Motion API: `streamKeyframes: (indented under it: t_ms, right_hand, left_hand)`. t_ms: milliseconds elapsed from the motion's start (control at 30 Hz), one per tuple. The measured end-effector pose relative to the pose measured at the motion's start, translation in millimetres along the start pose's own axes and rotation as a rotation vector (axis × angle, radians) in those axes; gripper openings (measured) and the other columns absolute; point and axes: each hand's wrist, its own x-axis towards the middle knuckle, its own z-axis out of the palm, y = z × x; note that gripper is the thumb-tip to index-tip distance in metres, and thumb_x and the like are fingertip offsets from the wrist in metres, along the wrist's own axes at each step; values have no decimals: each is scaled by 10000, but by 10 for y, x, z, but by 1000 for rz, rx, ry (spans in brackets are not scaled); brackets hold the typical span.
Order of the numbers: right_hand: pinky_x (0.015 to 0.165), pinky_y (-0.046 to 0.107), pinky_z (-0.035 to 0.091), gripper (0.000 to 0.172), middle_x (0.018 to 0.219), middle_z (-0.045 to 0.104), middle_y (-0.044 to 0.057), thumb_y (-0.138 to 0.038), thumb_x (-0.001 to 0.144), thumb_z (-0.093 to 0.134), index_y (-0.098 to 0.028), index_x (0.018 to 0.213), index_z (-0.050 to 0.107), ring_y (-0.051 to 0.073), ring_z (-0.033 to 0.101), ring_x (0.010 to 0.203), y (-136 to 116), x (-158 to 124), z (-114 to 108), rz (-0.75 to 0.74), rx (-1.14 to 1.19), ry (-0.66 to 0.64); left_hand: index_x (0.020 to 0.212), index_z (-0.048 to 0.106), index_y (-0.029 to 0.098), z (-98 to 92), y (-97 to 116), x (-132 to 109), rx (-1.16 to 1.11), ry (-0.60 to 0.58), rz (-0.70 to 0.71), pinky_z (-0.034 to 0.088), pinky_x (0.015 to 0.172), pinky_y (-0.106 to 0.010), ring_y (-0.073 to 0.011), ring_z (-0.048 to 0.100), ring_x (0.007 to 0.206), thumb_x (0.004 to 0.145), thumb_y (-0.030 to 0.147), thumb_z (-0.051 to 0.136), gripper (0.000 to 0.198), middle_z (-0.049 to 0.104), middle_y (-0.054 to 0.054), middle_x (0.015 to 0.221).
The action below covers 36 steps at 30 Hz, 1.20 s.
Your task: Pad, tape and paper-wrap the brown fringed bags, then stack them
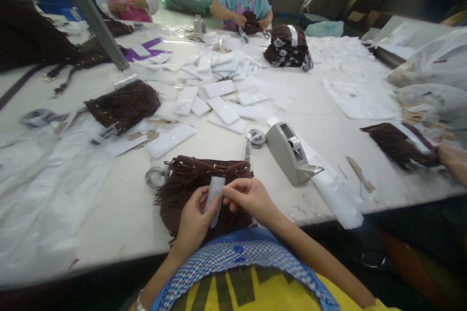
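Left hand (195,221) and right hand (248,199) meet at six o'clock of the view, both pinching one strip (214,194). The strip is pale, thin and slightly see-through, a narrow rectangle standing nearly upright, its top leaning a little toward one o'clock. It hangs just above a bag (204,175), which lies on the table (120,214) at the near edge. The bag is dark brown, suede-like, with long fringe spilling toward seven o'clock, a gathered mouth with small metal eyelets along its top, and a pale strap curling out at nine o'clock.

The left hand comes up from six o'clock, palm turned inward, thumb and fingers closed on the strip's lower half. The right hand reaches in from four o'clock, forearm bare, thumb and forefinger nipping the strip's upper edge, the other fingers curled loosely.

From the bag, a grey tape dispenser (290,153) stands at two o'clock, near a tape roll (257,137). White pads (219,90) lie scattered at twelve o'clock. A second bag (124,104) lies at ten o'clock.
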Motion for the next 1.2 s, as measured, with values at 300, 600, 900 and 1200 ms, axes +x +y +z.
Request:
streamKeyframes:
  t_ms: [300, 600, 900, 1200]
  right_hand:
    - [396, 152, 416, 292, 542, 658, 2, -372, 823, 678, -160, 625, 648, 85, 577, 421, -153, 239, 30, 108, -339, -78]
    - [376, 178, 416, 455, 506, 635, 5, -534, 748, 749, -165, 549, 572, 94, 566, 391, -25, 260, -44, 215, -301, -84]
    - [606, 214, 526, 207, 668, 679, -5, -283, 914, 547, -166, 764, 630, 106, 656, 592, 151, 183, 14, -34, -192, -147]
    - [574, 218, 445, 205, 649, 700, 20, -146, 896, 541, -184, 772, 699, 140, 643, 587, 105, 112, 99, -277, -799, 7]
  left_hand:
    - [1066, 578, 155, -36, -89, -32, -82, -25, 42, 507, 893, -297, -197, 681, 984, 837, 404, 694, 357, 726, -84, 1027]
    - [1057, 589, 151, -94, -46, -63, -123, -63, -28, 506, 805, -253, -185, 680, 928, 815, 414, 718, 379, 731, -78, 986]
    - [1055, 598, 149, -169, -25, -24, -222, -106, -128, 507, 629, -197, -141, 676, 728, 775, 419, 763, 423, 727, -48, 834]
    - [1086, 598, 147, -84, 33, -36, -221, -32, -132, 557, 675, -228, -154, 698, 731, 748, 425, 781, 474, 741, -52, 867]
